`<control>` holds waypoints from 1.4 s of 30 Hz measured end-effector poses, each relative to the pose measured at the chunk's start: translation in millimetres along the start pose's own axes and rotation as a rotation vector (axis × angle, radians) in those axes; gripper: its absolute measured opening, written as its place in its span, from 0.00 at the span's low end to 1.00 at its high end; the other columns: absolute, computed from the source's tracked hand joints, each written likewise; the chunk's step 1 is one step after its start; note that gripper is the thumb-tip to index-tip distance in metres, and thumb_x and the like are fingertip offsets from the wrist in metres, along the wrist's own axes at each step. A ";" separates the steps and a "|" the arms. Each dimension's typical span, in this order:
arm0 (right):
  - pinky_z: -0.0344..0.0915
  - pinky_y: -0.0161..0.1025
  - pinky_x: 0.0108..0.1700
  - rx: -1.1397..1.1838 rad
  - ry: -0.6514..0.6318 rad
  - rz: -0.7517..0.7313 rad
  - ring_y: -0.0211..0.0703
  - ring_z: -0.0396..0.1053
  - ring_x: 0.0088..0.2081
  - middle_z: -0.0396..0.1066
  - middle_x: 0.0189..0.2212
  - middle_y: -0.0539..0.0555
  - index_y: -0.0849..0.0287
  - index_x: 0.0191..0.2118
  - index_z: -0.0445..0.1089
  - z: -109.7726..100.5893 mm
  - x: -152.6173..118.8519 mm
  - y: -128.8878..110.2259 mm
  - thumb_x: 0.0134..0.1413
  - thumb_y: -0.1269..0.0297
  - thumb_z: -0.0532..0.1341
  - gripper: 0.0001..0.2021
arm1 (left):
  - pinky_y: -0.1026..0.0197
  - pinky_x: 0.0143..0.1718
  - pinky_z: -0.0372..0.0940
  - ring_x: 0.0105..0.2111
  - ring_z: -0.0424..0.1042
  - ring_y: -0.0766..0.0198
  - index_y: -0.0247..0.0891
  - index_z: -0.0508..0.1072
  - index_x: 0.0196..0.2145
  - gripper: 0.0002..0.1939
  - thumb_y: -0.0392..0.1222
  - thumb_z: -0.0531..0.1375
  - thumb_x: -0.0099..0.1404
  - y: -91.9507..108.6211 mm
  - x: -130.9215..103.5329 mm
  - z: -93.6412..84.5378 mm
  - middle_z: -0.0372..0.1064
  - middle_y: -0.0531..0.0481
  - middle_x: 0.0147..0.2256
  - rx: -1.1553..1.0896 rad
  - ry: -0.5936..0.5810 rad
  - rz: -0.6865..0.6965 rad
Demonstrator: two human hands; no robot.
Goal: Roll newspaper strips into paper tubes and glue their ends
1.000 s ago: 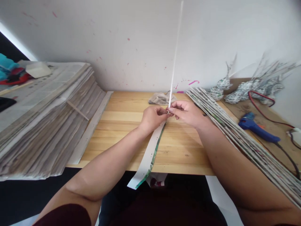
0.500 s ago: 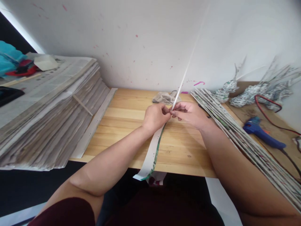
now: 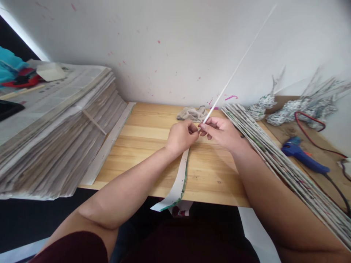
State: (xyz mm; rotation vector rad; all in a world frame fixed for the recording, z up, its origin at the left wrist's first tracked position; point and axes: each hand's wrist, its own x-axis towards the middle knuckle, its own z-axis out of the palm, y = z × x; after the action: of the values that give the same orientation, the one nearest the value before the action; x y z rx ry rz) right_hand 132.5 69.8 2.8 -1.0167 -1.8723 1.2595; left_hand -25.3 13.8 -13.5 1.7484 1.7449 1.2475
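Between my two hands a long paper strip (image 3: 178, 181) runs up from the table's front edge, white with a green printed edge. My left hand (image 3: 182, 137) pinches the strip at its upper end. In my right hand (image 3: 218, 131) a thin white rod (image 3: 233, 75) is gripped near its lower end, slanting up to the right against the wall. The fingertips of both hands nearly meet where strip and rod come together. Whether the paper is wrapped round the rod there is hidden by the fingers.
A tall stack of newspaper strips (image 3: 68, 135) stands left. Rolled paper sticks (image 3: 274, 160) lie along the right, beside a blue glue gun (image 3: 305, 155) with its cord. Woven paper pieces (image 3: 290, 111) sit at the back right. A crumpled cloth (image 3: 192, 114) lies by the wall.
The rod has tilted further to the right. The strip's visible part has become narrower and its loose lower end has shifted slightly left. Both hands stay almost in place.
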 end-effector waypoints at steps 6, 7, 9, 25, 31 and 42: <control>0.67 0.35 0.28 0.052 0.004 0.032 0.40 0.72 0.28 0.75 0.26 0.54 0.60 0.33 0.71 0.4 -0.7 -1.3 0.51 0.51 0.68 0.15 | 0.62 0.32 0.65 0.29 0.73 0.65 0.38 0.71 0.25 0.05 0.39 0.64 0.55 -6.9 3.6 3.8 0.76 0.51 0.28 -0.203 -0.051 -0.062; 0.67 0.36 0.28 0.061 0.004 0.036 0.39 0.71 0.28 0.75 0.26 0.54 0.60 0.33 0.71 0.4 -0.9 -1.7 0.51 0.52 0.68 0.15 | 0.62 0.32 0.65 0.29 0.73 0.65 0.38 0.71 0.25 0.05 0.39 0.64 0.55 -7.6 3.8 4.2 0.76 0.51 0.28 -0.218 -0.052 -0.072; 0.66 0.36 0.28 0.080 0.004 0.042 0.38 0.70 0.27 0.74 0.25 0.54 0.60 0.33 0.72 0.1 -1.2 -2.8 0.50 0.52 0.69 0.15 | 0.63 0.32 0.65 0.29 0.73 0.65 0.38 0.71 0.25 0.05 0.39 0.64 0.54 -8.2 4.0 4.7 0.76 0.51 0.28 -0.249 -0.048 -0.078; 0.63 0.37 0.31 -0.109 0.045 -0.070 0.39 0.69 0.28 0.73 0.26 0.52 0.59 0.28 0.69 -0.6 -0.6 5.2 0.51 0.56 0.67 0.12 | 0.64 0.26 0.60 0.25 0.68 0.68 0.36 0.72 0.25 0.11 0.45 0.68 0.52 -7.7 4.2 3.1 0.74 0.50 0.26 -0.388 -0.131 -0.143; 0.58 0.36 0.28 -0.242 0.088 -0.110 0.36 0.64 0.25 0.71 0.24 0.50 0.61 0.26 0.70 -1.5 -2.3 4.2 0.50 0.58 0.67 0.12 | 0.64 0.28 0.62 0.26 0.70 0.66 0.34 0.71 0.27 0.15 0.43 0.71 0.47 -3.7 2.2 0.1 0.74 0.49 0.27 -0.520 -0.232 -0.230; 0.52 0.30 0.21 0.356 -0.382 0.087 0.31 0.60 0.21 0.66 0.21 0.48 0.64 0.39 0.76 -18.7 -0.1 7.0 0.53 0.54 0.67 0.17 | 0.67 0.23 0.59 0.23 0.70 0.69 0.35 0.69 0.47 0.34 0.40 0.76 0.43 1.7 -0.7 -5.5 0.74 0.52 0.28 -0.947 -0.515 -0.376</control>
State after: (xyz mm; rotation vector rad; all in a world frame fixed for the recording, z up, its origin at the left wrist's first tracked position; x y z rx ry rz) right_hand 149.9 79.5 2.2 -0.7078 -1.7910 1.8654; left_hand -28.5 11.2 -9.4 0.9866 0.8760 1.0521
